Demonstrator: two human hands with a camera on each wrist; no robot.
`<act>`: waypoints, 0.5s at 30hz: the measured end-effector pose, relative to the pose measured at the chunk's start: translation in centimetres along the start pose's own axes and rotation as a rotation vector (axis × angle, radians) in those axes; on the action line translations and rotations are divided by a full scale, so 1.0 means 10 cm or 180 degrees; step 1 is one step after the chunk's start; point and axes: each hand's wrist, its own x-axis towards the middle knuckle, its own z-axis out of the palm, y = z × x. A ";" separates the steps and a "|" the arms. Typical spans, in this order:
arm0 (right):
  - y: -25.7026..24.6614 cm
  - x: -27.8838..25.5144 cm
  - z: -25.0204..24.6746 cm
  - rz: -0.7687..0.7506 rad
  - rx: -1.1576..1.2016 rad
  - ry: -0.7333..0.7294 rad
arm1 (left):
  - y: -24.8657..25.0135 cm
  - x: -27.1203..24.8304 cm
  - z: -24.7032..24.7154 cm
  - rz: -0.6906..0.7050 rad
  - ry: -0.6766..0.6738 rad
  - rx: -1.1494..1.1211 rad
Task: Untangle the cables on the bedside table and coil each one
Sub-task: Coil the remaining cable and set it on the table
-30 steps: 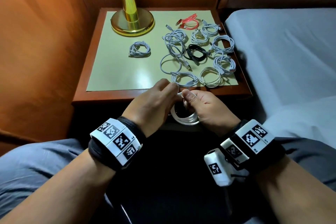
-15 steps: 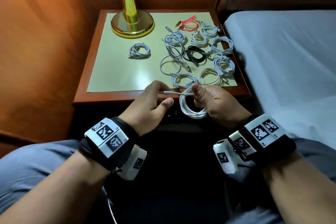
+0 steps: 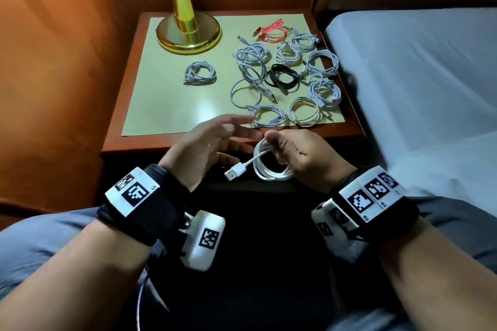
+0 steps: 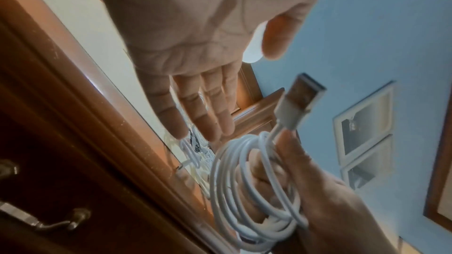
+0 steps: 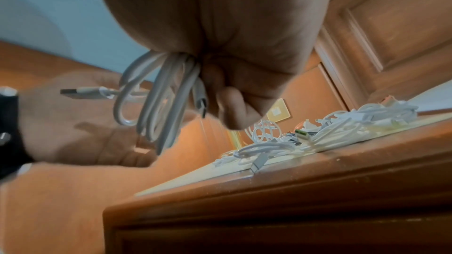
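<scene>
my left hand [image 3: 204, 148] left of my right hand [image 3: 301, 153], both before the table [image 3: 166, 99] edge | coil [image 3: 269, 166] in my right fingers [image 4: 291, 154], plug [image 3: 235, 172] jutting left | lamp [image 3: 188, 35] on table, back left | lone coil [image 3: 200, 76] mid-table | cable cluster [image 3: 287, 78] right of it | bed [image 3: 416, 75] right of table

The left hand [image 3: 207, 142] hangs in the air with its fingers [image 4: 195, 115] straight and slightly spread, palm turned toward the right hand, holding nothing. The right hand [image 3: 301, 153] makes a closed grip, fingers curled round a coil [image 3: 269, 166] and the thumb pressed on top of it (the wrist view shows the loops hanging out from under the fist). The two hands are near each other but apart. Both forearms reach forward from the lap, each wrist wrapped in a black band.
</scene>
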 end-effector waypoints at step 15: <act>0.00 0.04 0.00 0.0705 0.1537 0.0033 | -0.12 0.01 0.13 0.0680 0.0299 0.1834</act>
